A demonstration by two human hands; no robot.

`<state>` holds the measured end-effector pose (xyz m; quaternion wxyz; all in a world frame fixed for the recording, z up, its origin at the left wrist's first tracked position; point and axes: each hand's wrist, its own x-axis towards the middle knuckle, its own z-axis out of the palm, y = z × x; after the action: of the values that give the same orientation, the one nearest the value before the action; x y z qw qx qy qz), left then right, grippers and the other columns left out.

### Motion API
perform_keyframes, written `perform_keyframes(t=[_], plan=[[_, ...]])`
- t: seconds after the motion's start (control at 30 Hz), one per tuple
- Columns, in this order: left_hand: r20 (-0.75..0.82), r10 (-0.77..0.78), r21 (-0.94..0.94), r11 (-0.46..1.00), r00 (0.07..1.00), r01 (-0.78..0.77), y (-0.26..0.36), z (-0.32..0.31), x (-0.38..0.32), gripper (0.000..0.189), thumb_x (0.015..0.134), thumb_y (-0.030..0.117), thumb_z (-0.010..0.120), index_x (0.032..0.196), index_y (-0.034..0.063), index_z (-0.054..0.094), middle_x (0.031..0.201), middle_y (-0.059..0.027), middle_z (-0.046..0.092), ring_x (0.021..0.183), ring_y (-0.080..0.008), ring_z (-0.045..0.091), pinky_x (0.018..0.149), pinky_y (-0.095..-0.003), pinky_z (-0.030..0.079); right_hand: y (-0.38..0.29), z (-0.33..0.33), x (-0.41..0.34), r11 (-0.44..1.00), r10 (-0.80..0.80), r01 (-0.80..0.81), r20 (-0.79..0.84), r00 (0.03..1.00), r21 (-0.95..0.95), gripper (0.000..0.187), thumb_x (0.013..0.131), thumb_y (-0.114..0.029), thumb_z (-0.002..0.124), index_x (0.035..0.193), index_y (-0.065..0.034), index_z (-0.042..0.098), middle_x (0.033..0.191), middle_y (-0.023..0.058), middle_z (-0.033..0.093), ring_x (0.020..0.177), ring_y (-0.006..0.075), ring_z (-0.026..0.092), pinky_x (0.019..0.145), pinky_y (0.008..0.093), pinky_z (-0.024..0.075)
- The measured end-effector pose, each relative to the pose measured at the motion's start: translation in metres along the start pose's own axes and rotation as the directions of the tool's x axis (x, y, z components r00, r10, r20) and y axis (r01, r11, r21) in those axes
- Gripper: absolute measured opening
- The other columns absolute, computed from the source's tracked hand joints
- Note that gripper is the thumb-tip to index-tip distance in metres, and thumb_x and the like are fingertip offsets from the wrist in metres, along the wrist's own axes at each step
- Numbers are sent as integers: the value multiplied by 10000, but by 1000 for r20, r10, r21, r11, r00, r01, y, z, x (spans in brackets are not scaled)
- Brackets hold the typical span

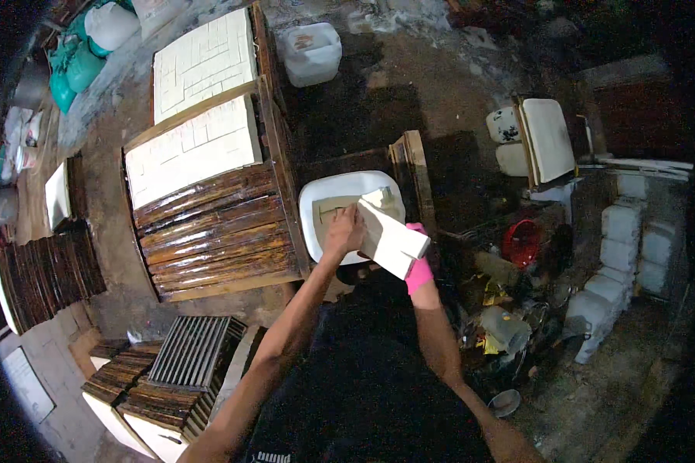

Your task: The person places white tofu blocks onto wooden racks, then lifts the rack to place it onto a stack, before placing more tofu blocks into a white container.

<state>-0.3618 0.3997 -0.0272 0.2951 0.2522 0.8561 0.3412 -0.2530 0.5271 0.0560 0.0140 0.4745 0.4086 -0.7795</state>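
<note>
A pale, flat-faced block or slab (387, 236) lies tilted across the near right part of a white plastic basin (311, 202). My right hand (418, 260), in a pink glove, supports it from beneath at its right end; most of the fingers are hidden. My bare left hand (344, 231) is at the block's left edge, over the basin, with its fingers bent; whether they grip anything is unclear. Greyish liquid or paste (324, 215) fills the basin's bottom, and a thin dark object (330, 209) shows beside my left fingers.
Left of the basin stands a wooden rack with glossy dark slats (214, 231) and white rectangular pieces (194, 150). A wooden ledge (417, 173) borders the basin's right side. Beyond is a white plastic container (310, 55). A red basin (521, 243) sits among clutter at right.
</note>
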Motion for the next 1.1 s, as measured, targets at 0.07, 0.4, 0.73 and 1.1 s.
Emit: perform_keyframes(t=[0.07, 0.4, 0.73, 1.1], plan=[[135, -198, 36, 980, 971, 195, -20, 25, 17, 486, 892, 291, 487, 1287, 11, 442, 1255, -212, 502, 1193, -365, 453, 1002, -489, 345, -1, 7, 14, 1000, 0, 0, 2, 1000, -31, 691, 926, -569, 328, 1408, -74, 333, 1350, 170, 440, 1198, 284, 440, 987, 389, 354], [117, -434, -263, 854, 893, 450, -127, 73, 49, 409, 833, 212, 512, 1169, -21, 510, 1052, -190, 631, 920, -338, 623, 820, -431, 495, -18, 24, -16, 983, 48, -52, -29, 998, -173, 698, 941, -588, 301, 1437, -97, 301, 1374, 162, 417, 1231, 266, 410, 1011, 361, 325], [-47, -870, -992, 98, 490, 79, 14, 43, 25, 305, 916, 165, 508, 1181, 16, 494, 1166, -132, 524, 1026, -251, 522, 842, -379, 452, -73, 84, -19, 932, 139, -186, -167, 976, -312, 664, 944, -591, 294, 1337, -66, 403, 1224, 125, 490, 1071, 231, 456, 877, 362, 390], [459, -660, -674, -695, 595, -252, -43, 71, 46, 258, 940, 177, 410, 1094, 19, 542, 1057, -127, 570, 1011, -286, 534, 904, -468, 456, -14, 67, 5, 927, 30, -92, -174, 984, -364, 483, 901, -466, 464, 1132, -50, 543, 997, 75, 570, 857, 172, 519, 670, 334, 440]])
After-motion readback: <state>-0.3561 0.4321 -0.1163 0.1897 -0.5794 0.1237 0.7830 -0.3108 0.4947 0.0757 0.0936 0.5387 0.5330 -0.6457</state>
